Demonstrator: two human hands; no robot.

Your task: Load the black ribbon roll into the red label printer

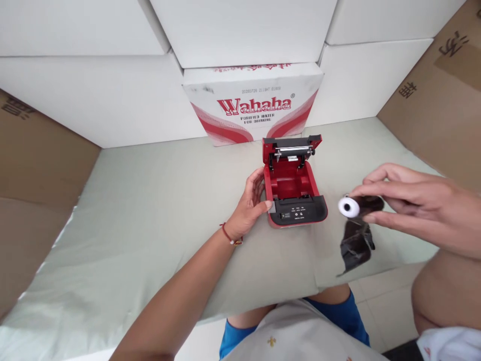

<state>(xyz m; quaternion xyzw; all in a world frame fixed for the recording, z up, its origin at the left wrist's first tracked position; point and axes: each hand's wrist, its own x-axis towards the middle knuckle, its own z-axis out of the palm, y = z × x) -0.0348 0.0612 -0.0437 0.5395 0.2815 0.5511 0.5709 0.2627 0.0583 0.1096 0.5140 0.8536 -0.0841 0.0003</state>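
Observation:
A small red printer (293,186) stands on the pale green table cover (150,210) with its lid flipped up at the back and its paper bay bare. My left hand (251,203) rests against the printer's left side, thumb on its front corner, fingers curled round the edge. My right hand (417,205) hovers to the right of the printer, above the table's front edge. It pinches a small white paper roll (349,206) wrapped in dark film. A loose strip of that dark film (356,245) hangs down from the roll.
A white carton printed "Wahaha" (255,103) stands right behind the printer among stacked white boxes (93,95). Brown cardboard boxes (439,100) flank the table on the right and left (33,175). My knees in blue shorts (340,311) show below the table edge.

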